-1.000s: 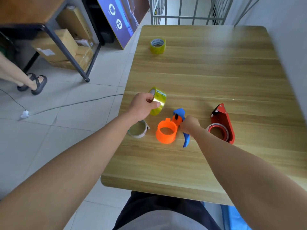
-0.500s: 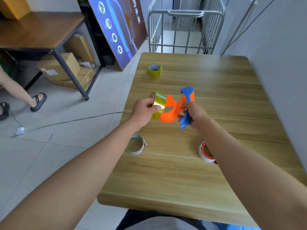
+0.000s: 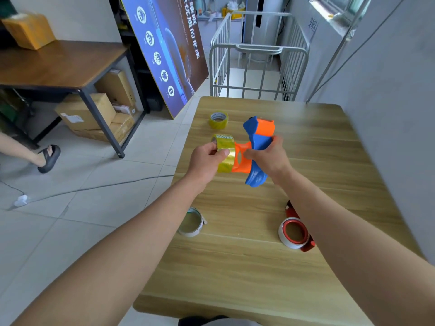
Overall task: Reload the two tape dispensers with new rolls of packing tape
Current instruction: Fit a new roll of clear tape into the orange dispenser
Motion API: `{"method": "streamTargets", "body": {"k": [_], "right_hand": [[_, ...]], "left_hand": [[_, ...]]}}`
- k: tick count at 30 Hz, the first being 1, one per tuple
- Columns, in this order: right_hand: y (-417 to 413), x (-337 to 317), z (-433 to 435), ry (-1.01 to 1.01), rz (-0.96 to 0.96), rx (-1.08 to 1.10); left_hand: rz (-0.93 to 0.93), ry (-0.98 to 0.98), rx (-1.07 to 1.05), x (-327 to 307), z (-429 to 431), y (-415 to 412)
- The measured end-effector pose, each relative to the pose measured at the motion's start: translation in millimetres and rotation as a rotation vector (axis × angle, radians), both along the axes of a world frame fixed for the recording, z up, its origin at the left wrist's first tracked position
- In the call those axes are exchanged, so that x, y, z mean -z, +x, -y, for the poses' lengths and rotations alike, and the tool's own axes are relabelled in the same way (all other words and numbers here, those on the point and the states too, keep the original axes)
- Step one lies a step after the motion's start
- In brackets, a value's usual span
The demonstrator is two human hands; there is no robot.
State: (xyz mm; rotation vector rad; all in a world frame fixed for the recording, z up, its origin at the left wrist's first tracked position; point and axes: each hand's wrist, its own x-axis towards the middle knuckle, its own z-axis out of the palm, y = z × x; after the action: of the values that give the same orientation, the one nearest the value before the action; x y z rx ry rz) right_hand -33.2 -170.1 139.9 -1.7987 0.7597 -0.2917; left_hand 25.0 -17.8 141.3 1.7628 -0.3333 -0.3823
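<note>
left hand (image 3: pixel 207 158) pinches the yellow tape roll (image 3: pixel 224 151) at mid-frame, above the desk (image 3: pixel 259 278). right hand (image 3: pixel 268 156) is wrapped around the blue handle of the orange dispenser (image 3: pixel 257 137). the roll's open side meets the orange spool (image 3: pixel 242 161); whether it has started on, i can't tell. best play: keep the roll square to the spool and push straight, no tilt, handle steady. the roll is glossy see-through film, slick under the thumb. the dispenser is hard smooth plastic, its spool a slotted cylinder. a second yellow roll (image 3: pixel 218 120) waits upper centre, the red dispenser (image 3: pixel 294 234) lies lower right with a thin white ring on it, and a spent ring (image 3: pixel 191 222) sits lower centre.
</note>
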Motion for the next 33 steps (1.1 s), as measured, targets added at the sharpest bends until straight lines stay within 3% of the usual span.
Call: {"method": "streamTargets", "body": {"k": [10,19,33], "right_hand": [[-6,7,-11,0.012,-0.010,-0.022],[-21,25,-16,0.125,-0.002,-0.041],[-32,43,-24,0.307,0.046,-0.092]], "left_hand": [[-0.052,0.058,0.033,10,3,-6],[-0.149,0.131,0.221,19,5,-16],[0.067,0.296,0.196,37,3,-25]]}}
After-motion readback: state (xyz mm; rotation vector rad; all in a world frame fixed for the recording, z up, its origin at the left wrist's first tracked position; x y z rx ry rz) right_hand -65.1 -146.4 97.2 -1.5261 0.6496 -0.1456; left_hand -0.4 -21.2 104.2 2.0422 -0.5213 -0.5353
